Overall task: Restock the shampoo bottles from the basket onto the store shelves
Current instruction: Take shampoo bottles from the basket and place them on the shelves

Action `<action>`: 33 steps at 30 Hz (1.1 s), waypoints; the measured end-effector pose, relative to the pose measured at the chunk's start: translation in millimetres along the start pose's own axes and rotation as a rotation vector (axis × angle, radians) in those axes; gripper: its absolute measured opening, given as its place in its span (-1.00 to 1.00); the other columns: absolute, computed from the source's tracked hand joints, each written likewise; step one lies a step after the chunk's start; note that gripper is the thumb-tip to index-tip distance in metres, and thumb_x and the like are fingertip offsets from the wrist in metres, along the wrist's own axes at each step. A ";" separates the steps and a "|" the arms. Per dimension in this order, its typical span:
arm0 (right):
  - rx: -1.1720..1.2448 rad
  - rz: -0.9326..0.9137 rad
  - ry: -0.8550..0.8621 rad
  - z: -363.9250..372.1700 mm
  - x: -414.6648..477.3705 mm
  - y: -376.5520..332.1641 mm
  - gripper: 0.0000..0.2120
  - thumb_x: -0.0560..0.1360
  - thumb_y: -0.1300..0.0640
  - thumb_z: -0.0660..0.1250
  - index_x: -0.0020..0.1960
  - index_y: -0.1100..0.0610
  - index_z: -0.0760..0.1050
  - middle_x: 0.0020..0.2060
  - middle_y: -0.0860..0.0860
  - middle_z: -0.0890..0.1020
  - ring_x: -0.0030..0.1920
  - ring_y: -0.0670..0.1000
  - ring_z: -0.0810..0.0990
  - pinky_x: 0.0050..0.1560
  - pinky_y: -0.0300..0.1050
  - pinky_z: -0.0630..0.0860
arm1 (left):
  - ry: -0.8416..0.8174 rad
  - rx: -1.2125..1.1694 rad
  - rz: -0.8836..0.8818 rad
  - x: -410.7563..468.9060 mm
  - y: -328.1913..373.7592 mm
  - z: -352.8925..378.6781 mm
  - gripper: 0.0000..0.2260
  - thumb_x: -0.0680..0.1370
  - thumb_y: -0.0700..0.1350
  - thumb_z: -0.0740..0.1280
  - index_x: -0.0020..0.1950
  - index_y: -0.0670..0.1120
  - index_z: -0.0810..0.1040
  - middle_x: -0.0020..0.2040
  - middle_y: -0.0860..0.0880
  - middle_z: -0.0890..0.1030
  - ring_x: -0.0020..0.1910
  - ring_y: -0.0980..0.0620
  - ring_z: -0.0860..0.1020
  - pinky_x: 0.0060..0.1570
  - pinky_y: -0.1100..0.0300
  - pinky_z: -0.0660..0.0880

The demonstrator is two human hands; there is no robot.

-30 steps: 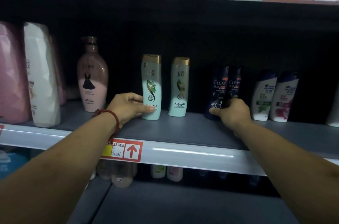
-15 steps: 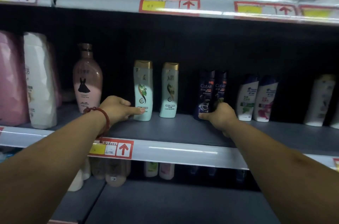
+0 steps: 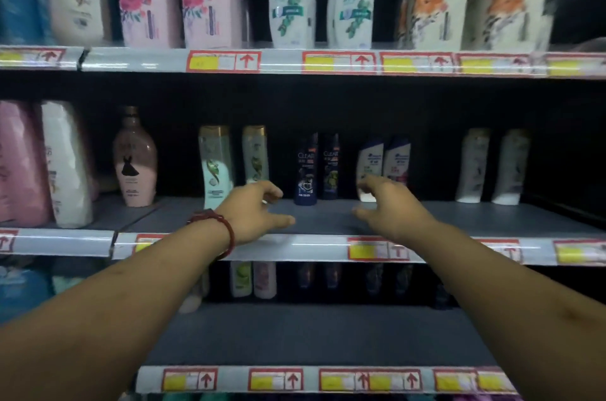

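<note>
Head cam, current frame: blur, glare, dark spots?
Head view: motion blur all over, red-and-yellow price labels unreadable, fingers of left hand and right hand smeared. Head view: middle shelf dim, dark blue CLEAR bottle nearly merges with black back panel. Head view: white glare streak on silver shelf-edge rail; rails bow toward frame edges.

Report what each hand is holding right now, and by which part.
Nothing. The left hand and right hand are both empty, fingers loosely spread over the middle shelf.
</note>
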State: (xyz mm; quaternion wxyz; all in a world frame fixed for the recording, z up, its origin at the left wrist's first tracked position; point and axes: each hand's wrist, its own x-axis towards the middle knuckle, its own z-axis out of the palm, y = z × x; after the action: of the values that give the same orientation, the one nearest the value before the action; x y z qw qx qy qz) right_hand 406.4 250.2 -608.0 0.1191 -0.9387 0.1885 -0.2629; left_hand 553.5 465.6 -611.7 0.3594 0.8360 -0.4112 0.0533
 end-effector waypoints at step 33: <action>-0.049 0.702 -0.236 -33.6 -376.7 401.6 -0.37 0.40 0.06 0.57 0.39 0.15 0.44 0.31 0.12 0.55 0.30 0.15 0.52 0.27 -0.01 0.45 | -0.790 0.098 0.533 -104.7 236.5 492.2 -0.47 0.42 0.06 0.52 0.32 -0.07 0.48 0.22 -0.07 0.56 0.18 -0.05 0.53 0.15 0.18 0.44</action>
State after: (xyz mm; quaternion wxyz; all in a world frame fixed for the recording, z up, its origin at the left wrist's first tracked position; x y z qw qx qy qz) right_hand -26.6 41.2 -878.7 0.2005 -0.8433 0.4902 -0.0912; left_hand 211.6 120.8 -882.5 0.1098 0.6738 -0.7132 -0.1590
